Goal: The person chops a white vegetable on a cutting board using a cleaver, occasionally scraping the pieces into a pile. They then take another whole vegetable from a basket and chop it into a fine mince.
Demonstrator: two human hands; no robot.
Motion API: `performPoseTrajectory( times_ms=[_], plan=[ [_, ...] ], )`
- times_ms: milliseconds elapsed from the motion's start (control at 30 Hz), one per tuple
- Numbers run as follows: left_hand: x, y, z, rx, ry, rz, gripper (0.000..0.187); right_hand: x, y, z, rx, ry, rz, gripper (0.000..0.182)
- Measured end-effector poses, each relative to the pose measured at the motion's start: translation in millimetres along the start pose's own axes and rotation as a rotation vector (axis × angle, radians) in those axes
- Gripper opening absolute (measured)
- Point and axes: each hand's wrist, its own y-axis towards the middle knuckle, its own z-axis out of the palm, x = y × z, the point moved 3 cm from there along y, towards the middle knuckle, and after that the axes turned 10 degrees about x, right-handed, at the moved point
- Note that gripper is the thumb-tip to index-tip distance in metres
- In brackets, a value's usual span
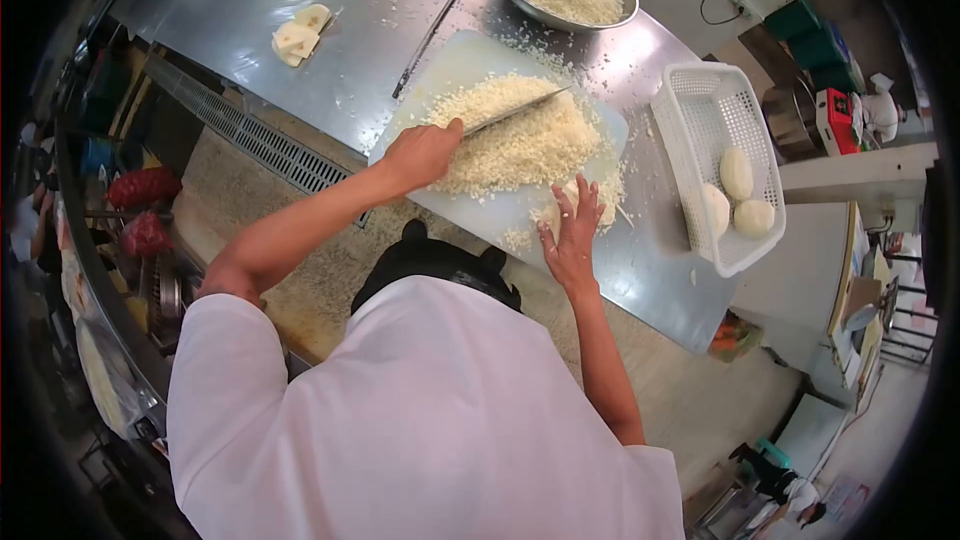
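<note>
A kitchen knife (515, 112) lies slanted across a broad heap of finely chopped pale vegetable (530, 145). My left hand (425, 153) is closed around its handle, at the heap's left side. The heap spreads over a whitish cutting board (468, 60), with bits scattered past its edges. My right hand (572, 235), fingers spread and thumb out, rests at the near right edge of the heap, fingertips over a small clump of the chopped pieces.
Behind the board stands a metal bowl (628, 2) of chopped pieces. A white perforated basket (690, 125) at right holds a few peeled pale vegetables (737, 172). Cut chunks (297, 38) and a long thin tool (428, 40) lie on the steel table (220, 0). A person (795, 490) is far right.
</note>
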Motion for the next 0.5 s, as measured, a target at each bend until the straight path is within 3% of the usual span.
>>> performPoseTrajectory(
  times_ms=[133, 200, 367, 500],
  plan=[
    [8.0, 4.6, -14.9, -0.004, -0.015, 0.033, 0.016, -4.6, 22.6, -15.4, -0.097, 0.114, -0.011, 0.059],
    [2.4, -2.0, -17.7, -0.064, -0.107, -0.041, 0.025, -8.1, 39.0, -25.5, -0.157, 0.143, -0.022, 0.059],
    [37.8, 11.1, -12.2, -0.054, -0.059, -0.027, 0.018, -54.3, 92.9, -28.5, -0.292, 0.179, -0.051, 0.054],
    [45.9, 12.7, -38.0, -0.172, -0.064, -0.066, 0.013, -102.9, 133.4, 0.3, -0.236, 0.251, 0.122, 0.049]
  ],
)
